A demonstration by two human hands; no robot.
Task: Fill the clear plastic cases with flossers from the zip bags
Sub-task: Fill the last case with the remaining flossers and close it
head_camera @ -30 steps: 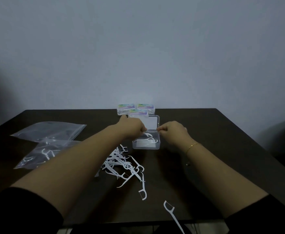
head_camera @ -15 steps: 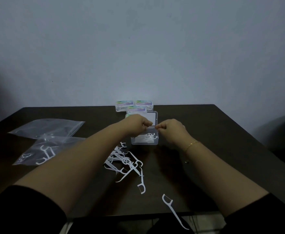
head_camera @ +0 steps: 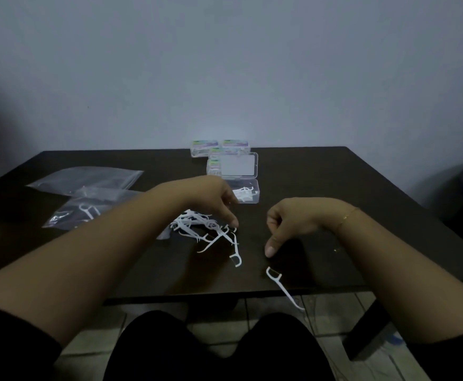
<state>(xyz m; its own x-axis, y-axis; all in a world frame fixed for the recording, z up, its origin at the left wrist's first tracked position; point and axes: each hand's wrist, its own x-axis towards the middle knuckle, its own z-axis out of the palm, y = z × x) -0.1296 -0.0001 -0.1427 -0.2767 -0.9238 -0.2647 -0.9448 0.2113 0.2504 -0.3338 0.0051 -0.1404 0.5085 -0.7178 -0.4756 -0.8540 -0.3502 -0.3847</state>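
Hands (head_camera: 252, 215) hang empty, loosely curled; lone flosser (head_camera: 283, 287) lies diagonally, head pointing far-left.

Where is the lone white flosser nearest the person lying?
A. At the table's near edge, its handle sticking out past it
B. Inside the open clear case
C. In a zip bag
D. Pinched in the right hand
A: the lone flosser lies at the table edge, its handle overhanging the floor.

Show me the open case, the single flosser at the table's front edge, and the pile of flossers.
open case (head_camera: 248, 194), head view, on its front tray.
single flosser (head_camera: 283, 286), head view, on its handle.
pile of flossers (head_camera: 194, 225), head view, on the middle of the heap.
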